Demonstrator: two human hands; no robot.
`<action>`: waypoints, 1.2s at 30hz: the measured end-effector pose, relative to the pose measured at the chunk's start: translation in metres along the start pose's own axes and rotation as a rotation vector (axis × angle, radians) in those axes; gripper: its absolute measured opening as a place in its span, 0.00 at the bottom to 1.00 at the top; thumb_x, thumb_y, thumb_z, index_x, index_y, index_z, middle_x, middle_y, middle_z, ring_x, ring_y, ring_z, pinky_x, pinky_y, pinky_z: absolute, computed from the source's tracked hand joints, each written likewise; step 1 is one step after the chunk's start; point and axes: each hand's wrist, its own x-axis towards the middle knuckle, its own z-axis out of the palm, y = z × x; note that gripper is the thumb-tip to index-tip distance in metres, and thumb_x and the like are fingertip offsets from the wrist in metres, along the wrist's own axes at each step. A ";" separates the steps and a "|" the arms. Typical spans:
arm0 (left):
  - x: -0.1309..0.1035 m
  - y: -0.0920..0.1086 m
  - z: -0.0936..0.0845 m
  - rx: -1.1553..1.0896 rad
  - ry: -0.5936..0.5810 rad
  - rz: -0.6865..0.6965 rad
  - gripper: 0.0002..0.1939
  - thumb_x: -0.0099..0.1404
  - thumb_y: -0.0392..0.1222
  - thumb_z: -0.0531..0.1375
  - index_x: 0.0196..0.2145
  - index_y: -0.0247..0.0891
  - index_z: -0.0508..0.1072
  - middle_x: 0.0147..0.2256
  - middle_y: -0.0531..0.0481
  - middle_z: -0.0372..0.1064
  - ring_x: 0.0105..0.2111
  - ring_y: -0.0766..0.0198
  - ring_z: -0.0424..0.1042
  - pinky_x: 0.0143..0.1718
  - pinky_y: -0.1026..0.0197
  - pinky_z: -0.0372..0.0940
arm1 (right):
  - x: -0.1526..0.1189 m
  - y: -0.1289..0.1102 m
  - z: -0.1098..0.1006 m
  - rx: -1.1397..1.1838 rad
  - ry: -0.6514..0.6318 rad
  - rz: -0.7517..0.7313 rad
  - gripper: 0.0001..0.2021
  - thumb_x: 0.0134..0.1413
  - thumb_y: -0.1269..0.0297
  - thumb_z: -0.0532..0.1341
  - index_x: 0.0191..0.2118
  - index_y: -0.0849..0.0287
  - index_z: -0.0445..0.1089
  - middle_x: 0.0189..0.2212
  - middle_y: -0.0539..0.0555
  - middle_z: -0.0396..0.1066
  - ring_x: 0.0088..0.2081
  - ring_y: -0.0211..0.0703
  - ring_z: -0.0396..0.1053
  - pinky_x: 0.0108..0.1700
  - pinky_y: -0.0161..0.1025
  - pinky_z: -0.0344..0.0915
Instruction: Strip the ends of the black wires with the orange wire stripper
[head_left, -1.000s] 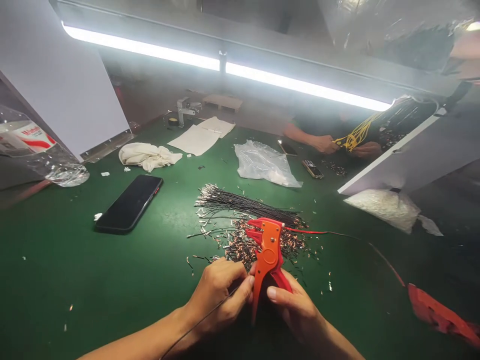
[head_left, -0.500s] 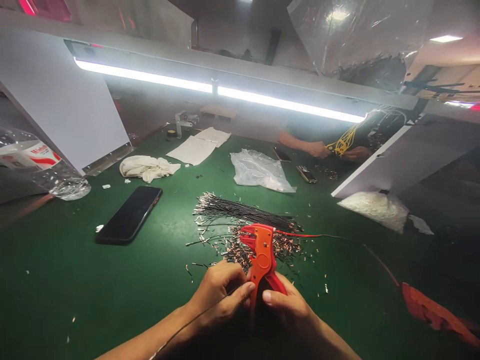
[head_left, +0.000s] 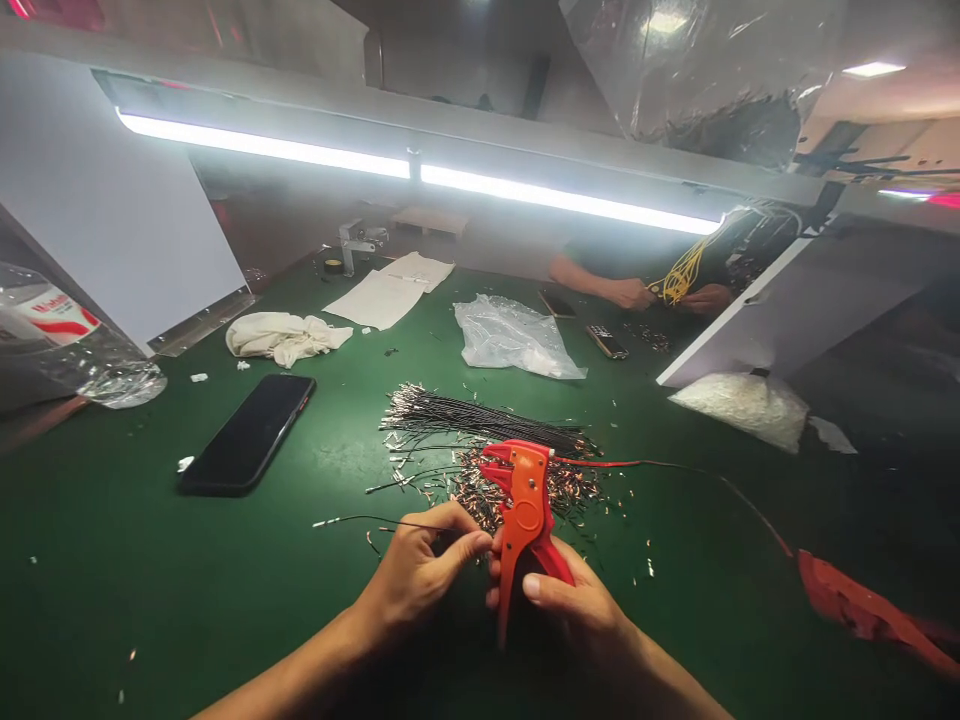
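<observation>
The right hand [head_left: 581, 605] is wrapped around the orange and red wire stripper [head_left: 528, 500], which stands up near the middle of the green table [head_left: 262, 570], in front of the small pile of wire bits [head_left: 480, 485]. The left hand [head_left: 427, 565] is pinched shut on a thin black wire [head_left: 364, 518], just beside the handles. One end of the wire sticks out to the left.

Behind the pile lies a bunch of black wires [head_left: 495, 418]. A wide strip of green shows between the left hand and the black phone [head_left: 249, 435]. Green also shows between the right hand and the red tool [head_left: 862, 605] on the right.

A plastic bag [head_left: 517, 338] lies past the bunch. White papers [head_left: 390, 290] and a metal stand [head_left: 352, 245] are near the far left corner. The water bottle [head_left: 82, 340] is by the left side panel [head_left: 124, 200]. A bag of white bits [head_left: 746, 405] is by the right panel [head_left: 787, 300].
</observation>
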 end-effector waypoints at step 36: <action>0.008 0.018 -0.026 -0.497 0.311 -0.069 0.17 0.54 0.55 0.71 0.25 0.38 0.75 0.13 0.59 0.60 0.17 0.73 0.58 0.22 0.68 0.54 | -0.019 0.007 0.004 0.303 -0.404 0.140 0.21 0.49 0.70 0.67 0.51 0.64 0.71 0.39 0.58 0.77 0.41 0.48 0.77 0.44 0.42 0.69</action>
